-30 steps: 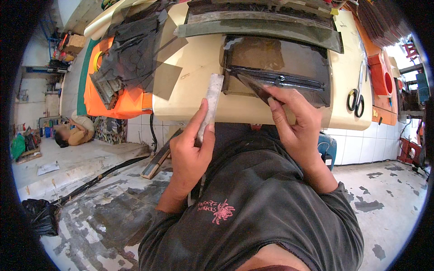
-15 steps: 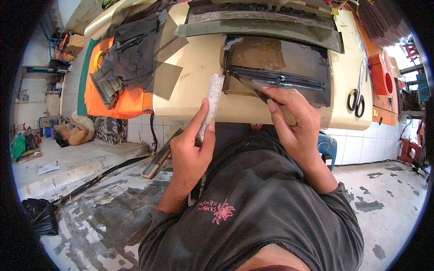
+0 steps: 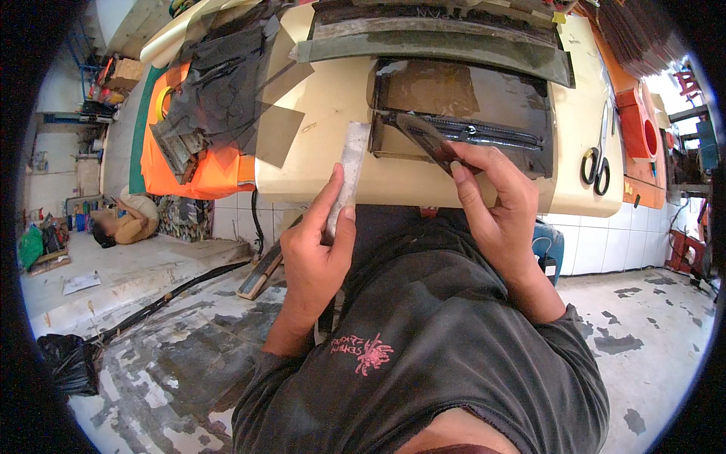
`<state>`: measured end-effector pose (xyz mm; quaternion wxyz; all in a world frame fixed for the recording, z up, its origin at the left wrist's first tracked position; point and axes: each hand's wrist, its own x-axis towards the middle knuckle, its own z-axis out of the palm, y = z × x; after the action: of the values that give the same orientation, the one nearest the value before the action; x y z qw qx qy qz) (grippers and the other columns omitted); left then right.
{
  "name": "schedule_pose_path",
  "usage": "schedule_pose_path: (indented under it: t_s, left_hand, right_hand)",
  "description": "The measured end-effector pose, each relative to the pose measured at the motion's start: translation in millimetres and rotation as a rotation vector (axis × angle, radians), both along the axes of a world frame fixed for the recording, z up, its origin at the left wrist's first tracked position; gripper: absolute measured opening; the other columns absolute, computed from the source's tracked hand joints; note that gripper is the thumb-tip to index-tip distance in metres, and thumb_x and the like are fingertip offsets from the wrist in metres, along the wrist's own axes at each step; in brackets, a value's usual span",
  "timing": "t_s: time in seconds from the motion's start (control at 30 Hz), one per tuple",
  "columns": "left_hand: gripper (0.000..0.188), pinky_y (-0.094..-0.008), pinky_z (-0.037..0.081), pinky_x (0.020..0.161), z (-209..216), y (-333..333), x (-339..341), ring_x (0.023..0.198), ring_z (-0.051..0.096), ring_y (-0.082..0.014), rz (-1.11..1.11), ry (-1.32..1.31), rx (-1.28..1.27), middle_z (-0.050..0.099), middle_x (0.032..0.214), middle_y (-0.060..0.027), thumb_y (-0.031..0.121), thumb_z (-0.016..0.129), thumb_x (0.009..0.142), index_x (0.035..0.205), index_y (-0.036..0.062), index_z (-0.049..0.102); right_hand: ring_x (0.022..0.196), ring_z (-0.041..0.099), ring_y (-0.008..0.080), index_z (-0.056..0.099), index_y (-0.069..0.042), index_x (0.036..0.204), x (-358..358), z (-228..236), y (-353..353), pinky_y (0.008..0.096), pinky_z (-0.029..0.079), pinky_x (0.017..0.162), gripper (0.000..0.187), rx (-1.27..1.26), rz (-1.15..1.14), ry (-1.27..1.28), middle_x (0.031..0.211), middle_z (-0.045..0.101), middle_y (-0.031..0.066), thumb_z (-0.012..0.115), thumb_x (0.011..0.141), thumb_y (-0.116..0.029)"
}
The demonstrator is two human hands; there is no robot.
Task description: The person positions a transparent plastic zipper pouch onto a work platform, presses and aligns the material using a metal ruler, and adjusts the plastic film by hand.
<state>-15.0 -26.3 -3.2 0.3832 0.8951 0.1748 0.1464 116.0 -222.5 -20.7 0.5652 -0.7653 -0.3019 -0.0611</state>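
Observation:
A steel ruler (image 3: 350, 170) is pinched between the thumb and fingers of my left hand (image 3: 314, 246), its far end tilted up over the cream sheet. My right hand (image 3: 503, 200) grips a thin, dark, blade-like strip (image 3: 425, 138) with a rounded far end; its exact kind is unclear. The strip hangs over the left part of a dark clear-plastic piece (image 3: 423, 87) with a black zipper (image 3: 499, 135) across it. That piece lies flat on the table, partly covered by the strip and my right fingers.
Black-handled scissors (image 3: 596, 170) lie at the right, beside a red holder (image 3: 639, 125). Dark plastic sheets (image 3: 215, 91) are heaped on orange material (image 3: 215, 175) at the left. Long dark strips (image 3: 439, 51) lie at the back. A person (image 3: 130, 219) rests on the floor far left.
The dark strip in my right hand has turned and lifted, showing its broad side above the zipper. My left hand and the ruler have shifted slightly left.

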Motion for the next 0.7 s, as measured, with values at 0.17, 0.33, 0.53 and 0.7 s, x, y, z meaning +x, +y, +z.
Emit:
schedule_pose_path:
  t_s: [0.17, 0.33, 0.53, 0.7]
  left_hand:
    - [0.049, -0.0285, 0.052, 0.064, 1, -4, -1, 0.067, 0.065, -0.0104, 0.023, 0.06, -0.042, 0.073, 0.097, -0.0239, 0.003, 0.064, 0.092, 0.141, 0.005, 0.059]
    - [0.048, -0.0289, 0.053, 0.064, -3, -3, -1, 0.067, 0.065, -0.0112, 0.015, 0.031, -0.02, 0.073, 0.097, -0.0247, 0.004, 0.063, 0.093, 0.141, 0.0051, 0.059]
    - [0.048, -0.0289, 0.053, 0.066, -7, -5, 1, 0.07, 0.067, -0.0129, 0.016, 0.02, -0.053, 0.073, 0.101, -0.026, 0.005, 0.064, 0.093, 0.141, 0.0039, 0.059]
    - [0.047, -0.0285, 0.053, 0.066, -11, -5, 3, 0.071, 0.067, -0.0123, -0.028, -0.082, 0.036, 0.072, 0.103, -0.0261, 0.005, 0.063, 0.094, 0.141, 0.0034, 0.058]
  right_hand:
    - [0.087, 0.069, 0.0285, 0.071, 0.0, 0.114, 0, 0, 0, 0.0348, 0.054, 0.079, 0.027, 0.0, 0.005, 0.007, 0.1, 0.071, 0.0162, 0.064, 0.088, 0.003]
    - [0.088, 0.069, 0.0285, 0.071, 0.0, 0.114, 0, 0, 0, 0.0347, 0.054, 0.08, 0.027, 0.001, 0.012, 0.023, 0.101, 0.072, 0.0164, 0.065, 0.088, 0.003]
    - [0.088, 0.069, 0.0288, 0.071, 0.0, 0.114, 1, -2, 0, 0.0349, 0.054, 0.08, 0.028, -0.004, 0.014, 0.008, 0.102, 0.072, 0.0168, 0.065, 0.087, 0.004]
    - [0.088, 0.069, 0.029, 0.071, 0.0, 0.114, 1, -3, 0, 0.0354, 0.054, 0.081, 0.028, -0.006, 0.006, 0.006, 0.101, 0.072, 0.0168, 0.065, 0.087, 0.004]
